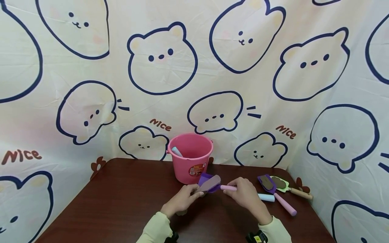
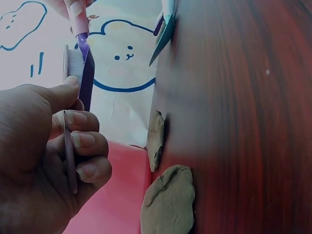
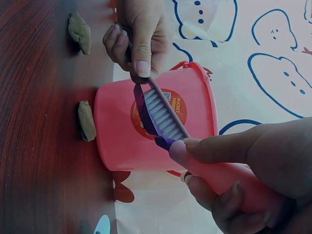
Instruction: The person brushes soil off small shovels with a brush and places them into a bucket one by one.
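Observation:
My left hand (image 1: 182,199) grips a mauve brush (image 1: 211,184) by its handle. In my right hand (image 1: 244,192) is the pink handle (image 3: 214,178) of a small purple shovel (image 1: 204,178). The brush's white bristles (image 3: 163,117) lie against the shovel's blade in the right wrist view. Both tools are held up over the table, in front of a pink bucket (image 1: 192,165). Two brown clay-like lumps (image 2: 168,202) lie on the table by the bucket; from the head view they are hidden.
On the right lie another purple shovel (image 1: 285,204) and a green shovel (image 1: 279,184) with a wooden handle, each with a brown lump on its blade. Beside my right hand is a tool with a light blue handle (image 1: 266,197). Another light blue handle (image 1: 177,152) leans inside the bucket. A printed cloth (image 1: 161,111) hangs behind.

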The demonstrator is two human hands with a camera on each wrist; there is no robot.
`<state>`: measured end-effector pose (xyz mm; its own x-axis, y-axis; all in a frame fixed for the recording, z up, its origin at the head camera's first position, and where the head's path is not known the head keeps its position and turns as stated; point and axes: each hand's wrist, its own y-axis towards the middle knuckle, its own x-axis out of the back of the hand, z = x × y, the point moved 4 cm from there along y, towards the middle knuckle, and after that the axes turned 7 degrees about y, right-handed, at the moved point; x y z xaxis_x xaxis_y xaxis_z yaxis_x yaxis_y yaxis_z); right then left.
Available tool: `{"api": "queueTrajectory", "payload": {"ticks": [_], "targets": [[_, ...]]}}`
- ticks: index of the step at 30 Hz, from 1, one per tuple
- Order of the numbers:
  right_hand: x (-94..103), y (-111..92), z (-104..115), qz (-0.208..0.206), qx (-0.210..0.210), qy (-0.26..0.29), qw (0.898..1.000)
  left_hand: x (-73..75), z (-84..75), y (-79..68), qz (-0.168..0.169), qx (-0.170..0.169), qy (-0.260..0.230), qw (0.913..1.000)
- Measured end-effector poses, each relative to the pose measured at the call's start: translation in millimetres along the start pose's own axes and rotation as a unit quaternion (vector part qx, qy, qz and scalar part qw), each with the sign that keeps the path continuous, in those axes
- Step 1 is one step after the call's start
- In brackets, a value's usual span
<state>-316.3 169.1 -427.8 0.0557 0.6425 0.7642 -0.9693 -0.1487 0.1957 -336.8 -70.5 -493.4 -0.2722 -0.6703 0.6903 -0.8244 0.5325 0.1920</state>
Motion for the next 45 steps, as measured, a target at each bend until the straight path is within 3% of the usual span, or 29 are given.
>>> {"api": "queueTrajectory", "payload": {"ticks": [13, 30, 45], "targets": [[3.5, -1, -3, 0.001, 0.010, 0.012, 1.000, 8.6, 10.0, -3.5, -0.030, 0.006, 0.034, 0.9990], [8.2, 0, -7, -0.005, 0.004, 0.010, 1.000, 21.2, 24.5, -7.4, -0.038, 0.028, 0.045, 0.9978], [20.8, -3, -18, 0.028, -0.067, 0.002, 0.997, 30.7, 29.0, -11.4, -0.051, 0.037, 0.052, 0.9967]]}}
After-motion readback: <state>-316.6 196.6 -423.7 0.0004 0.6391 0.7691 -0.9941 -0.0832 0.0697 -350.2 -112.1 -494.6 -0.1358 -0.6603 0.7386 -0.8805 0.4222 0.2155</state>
